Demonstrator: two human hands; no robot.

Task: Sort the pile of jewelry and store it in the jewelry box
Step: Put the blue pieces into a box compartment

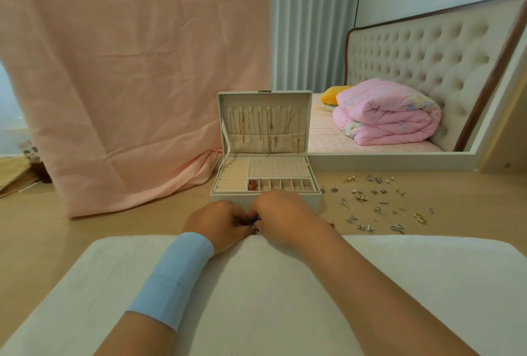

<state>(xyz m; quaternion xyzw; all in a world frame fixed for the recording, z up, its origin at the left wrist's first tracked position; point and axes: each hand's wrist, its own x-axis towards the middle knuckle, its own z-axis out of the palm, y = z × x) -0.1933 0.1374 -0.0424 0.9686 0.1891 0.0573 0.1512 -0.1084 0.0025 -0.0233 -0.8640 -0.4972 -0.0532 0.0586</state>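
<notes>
Nearest us lies a white fleecy mat point(271, 284), with both forearms stretched across it toward 12 o'clock. Our left hand point(216, 223) and right hand point(281, 217) meet, fingers curled, pinching a small blue piece point(254, 221). Just beyond, the jewelry box point(265, 184) sits long side toward us, lid upright. Loose jewelry point(379, 204) dots the tabletop point(85, 230) at 2 o'clock.

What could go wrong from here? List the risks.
1. The small blue piece, pinched between the left hand and right hand, could slip from that grip onto the white fluffy cushion under the wrists.
2. The right forearm could sweep the scattered metal earrings across the tan wooden table.
</notes>
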